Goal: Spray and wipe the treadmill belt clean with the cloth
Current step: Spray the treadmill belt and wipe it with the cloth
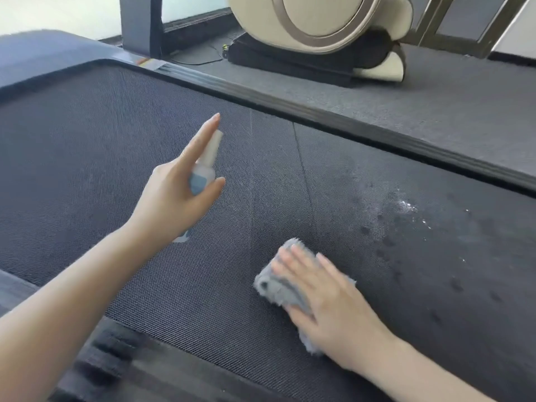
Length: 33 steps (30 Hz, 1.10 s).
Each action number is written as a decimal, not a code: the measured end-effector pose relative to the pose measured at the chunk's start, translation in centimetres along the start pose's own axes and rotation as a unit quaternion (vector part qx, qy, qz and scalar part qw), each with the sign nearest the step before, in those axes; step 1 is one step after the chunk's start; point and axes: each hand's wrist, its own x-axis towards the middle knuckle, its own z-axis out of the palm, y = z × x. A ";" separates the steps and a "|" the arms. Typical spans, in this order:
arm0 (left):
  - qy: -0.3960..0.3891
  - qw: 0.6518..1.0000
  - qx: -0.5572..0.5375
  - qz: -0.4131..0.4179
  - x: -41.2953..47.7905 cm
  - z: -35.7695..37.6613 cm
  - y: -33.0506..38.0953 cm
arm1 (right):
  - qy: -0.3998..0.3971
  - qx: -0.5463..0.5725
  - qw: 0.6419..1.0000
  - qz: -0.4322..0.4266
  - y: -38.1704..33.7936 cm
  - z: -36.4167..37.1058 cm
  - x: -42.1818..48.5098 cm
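Left forearm (72, 291): bare, enters from near left corner, stretched toward far right. Left hand (174, 198): raised, back of hand toward camera, holds spray bottle (203, 175) in palm. Index finger straight, lies along bottle top, points far right. Thumb sticks out to right side. Other fingers hidden behind hand.

Right forearm (420, 369): bare, enters from near right edge, directed far left. Right hand (327, 303): palm down, lies flat on cloth (278, 288), fingers straight, a little spread, tips blurred.

Two hands well apart.
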 end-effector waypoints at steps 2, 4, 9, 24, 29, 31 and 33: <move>-0.001 1.000 0.003 0.004 -0.1 0.1 0.3 | 0.005 -0.010 0.996 0.092 2.6 -0.8 0.5; -0.004 1.000 0.004 0.001 -0.2 0.2 0.5 | 0.011 -0.023 0.983 0.184 5.5 -2.0 0.8; -0.010 1.000 0.002 0.003 -0.2 0.6 1.0 | -0.009 -0.078 0.962 0.262 8.6 -3.4 1.1; -0.023 0.999 -0.031 -0.008 -0.1 0.3 0.7 | -0.030 0.051 0.967 0.246 8.8 -3.7 2.8; -0.015 0.999 -0.034 -0.011 -0.2 0.1 0.5 | -0.055 0.094 0.979 0.173 6.9 -3.4 2.9; -0.014 0.999 -0.036 -0.008 -0.3 0.2 0.6 | -0.068 0.102 0.984 0.131 5.4 -2.7 3.0; -0.010 0.999 -0.042 -0.001 -0.5 0.3 0.7 | -0.084 0.104 0.987 0.087 3.1 -2.4 3.0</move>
